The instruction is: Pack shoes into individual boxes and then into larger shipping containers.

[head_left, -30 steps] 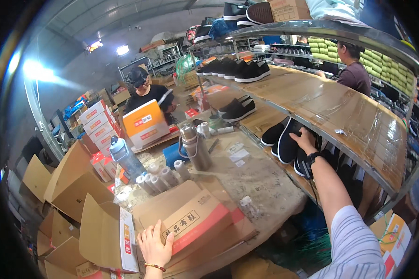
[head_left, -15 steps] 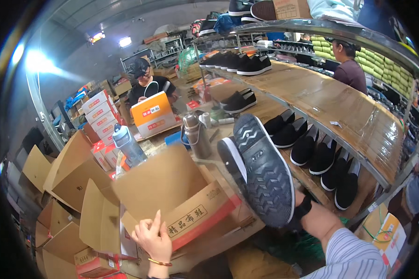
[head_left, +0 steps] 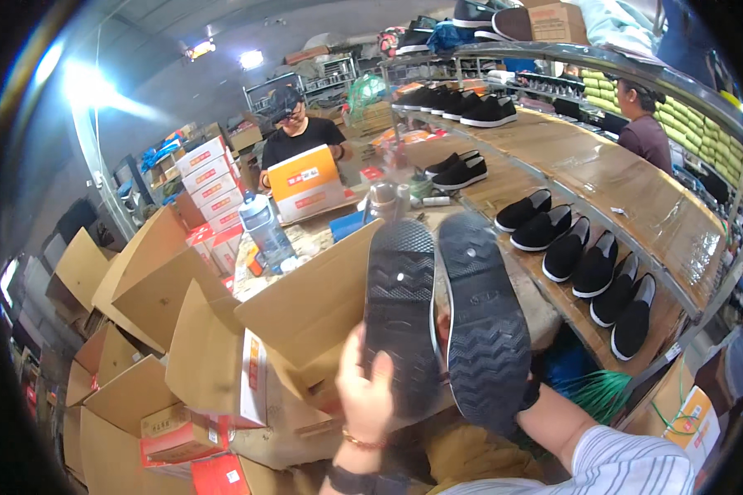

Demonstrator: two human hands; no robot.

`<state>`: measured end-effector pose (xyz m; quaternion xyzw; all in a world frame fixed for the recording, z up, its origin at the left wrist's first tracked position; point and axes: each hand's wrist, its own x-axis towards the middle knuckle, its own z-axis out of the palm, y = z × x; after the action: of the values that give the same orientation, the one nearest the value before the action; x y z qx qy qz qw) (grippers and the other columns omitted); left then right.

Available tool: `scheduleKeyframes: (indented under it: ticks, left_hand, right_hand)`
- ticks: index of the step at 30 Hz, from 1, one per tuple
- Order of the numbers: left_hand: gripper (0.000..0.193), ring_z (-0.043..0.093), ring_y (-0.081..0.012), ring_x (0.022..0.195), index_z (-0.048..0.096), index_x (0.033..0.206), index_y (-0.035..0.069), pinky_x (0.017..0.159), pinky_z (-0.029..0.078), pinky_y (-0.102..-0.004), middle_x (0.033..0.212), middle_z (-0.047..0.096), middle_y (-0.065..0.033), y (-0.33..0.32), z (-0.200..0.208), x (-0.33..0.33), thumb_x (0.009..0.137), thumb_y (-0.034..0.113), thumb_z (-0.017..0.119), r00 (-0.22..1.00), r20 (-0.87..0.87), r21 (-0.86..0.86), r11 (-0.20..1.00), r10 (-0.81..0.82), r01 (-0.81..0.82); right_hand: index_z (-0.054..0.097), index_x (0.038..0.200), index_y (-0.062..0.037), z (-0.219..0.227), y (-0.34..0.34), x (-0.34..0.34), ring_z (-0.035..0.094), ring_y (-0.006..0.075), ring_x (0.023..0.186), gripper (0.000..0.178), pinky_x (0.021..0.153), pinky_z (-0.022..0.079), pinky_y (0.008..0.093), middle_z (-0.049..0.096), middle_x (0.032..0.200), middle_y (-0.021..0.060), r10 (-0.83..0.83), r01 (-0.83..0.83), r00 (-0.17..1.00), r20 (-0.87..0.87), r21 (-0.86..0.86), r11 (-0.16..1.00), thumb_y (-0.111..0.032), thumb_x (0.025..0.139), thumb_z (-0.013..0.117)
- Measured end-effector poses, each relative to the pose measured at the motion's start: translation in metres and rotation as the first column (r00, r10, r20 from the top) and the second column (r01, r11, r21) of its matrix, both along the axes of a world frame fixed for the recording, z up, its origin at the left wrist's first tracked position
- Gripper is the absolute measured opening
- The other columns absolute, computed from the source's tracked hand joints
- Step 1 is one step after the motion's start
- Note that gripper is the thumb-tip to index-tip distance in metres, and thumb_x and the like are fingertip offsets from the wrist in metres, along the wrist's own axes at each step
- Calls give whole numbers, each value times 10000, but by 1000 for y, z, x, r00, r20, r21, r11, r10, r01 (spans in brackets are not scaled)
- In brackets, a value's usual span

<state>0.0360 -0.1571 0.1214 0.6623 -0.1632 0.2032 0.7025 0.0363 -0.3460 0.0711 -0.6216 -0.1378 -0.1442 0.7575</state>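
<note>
Two black shoes face me with their patterned soles, held upright side by side. My left hand [head_left: 367,394] grips the left shoe [head_left: 399,305] by its edge, thumb lying over the sole. Behind the right shoe [head_left: 483,318] my right hand [head_left: 443,325] is mostly hidden; a bit of finger shows between the soles, and the forearm with a dark wrist strap comes up from the lower right. Just beyond and left of the shoes stands an open brown carton [head_left: 305,276] with a raised flap.
Open cartons [head_left: 153,272] crowd the left. A water bottle [head_left: 264,227] and a metal flask [head_left: 382,200] stand beyond, before a person [head_left: 301,136] handling an orange-and-white box [head_left: 307,183]. At right, a rack [head_left: 603,177] carries black shoes [head_left: 598,264]; green strings [head_left: 598,392] hang below.
My left hand has moved from the carton's front flap to the left shoe. The shoes have spread from overlapping to side by side, soles toward me. The view has shifted left.
</note>
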Motion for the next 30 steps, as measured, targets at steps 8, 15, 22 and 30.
scheduleKeyframes:
  ticks: [8, 15, 22, 30]
  left_hand:
    - [399, 592, -289, 896, 617, 1130, 124, 770, 495, -376, 999, 619, -93, 85, -60, 41, 747, 14, 595, 937, 326, 876, 333, 123, -349]
    - [193, 620, -245, 857, 694, 892, 80, 774, 509, -345, 920, 652, -62, 88, -59, 31, 736, 28, 592, 892, 453, 746, 547, 1, -379]
    - [573, 504, -277, 1070, 546, 1247, 96, 925, 416, -391, 1147, 547, -150, 180, -38, 52, 703, 84, 727, 796, 236, 558, 593, 557, -581]
    - [1030, 296, -357, 1270, 122, 1385, -40, 1071, 234, -441, 1364, 270, -260, 135, -80, 73, 635, 128, 807, 831, 44, 465, 725, 554, -508]
  right_hand:
    - [524, 808, -42, 37, 34, 62, 508, 109, 716, 73, 617, 419, 258, 531, 784, 28, -69, 33, 974, 215, 167, 985, 14, 846, 552]
    - [595, 891, -65, 38, 88, 117, 538, 306, 1036, 236, 888, 433, 391, 573, 1080, 134, 447, 413, 648, 617, -777, 474, -94, 676, 688]
    - [647, 921, -61, 27, 12, 176, 576, 334, 904, 149, 778, 468, 413, 608, 912, 133, -176, 400, 897, 406, -574, 714, -159, 816, 608]
    - [562, 1253, -216, -27, 34, 151, 600, 330, 889, 354, 792, 477, 393, 605, 959, 213, -129, 350, 936, 327, -837, 420, -219, 903, 514]
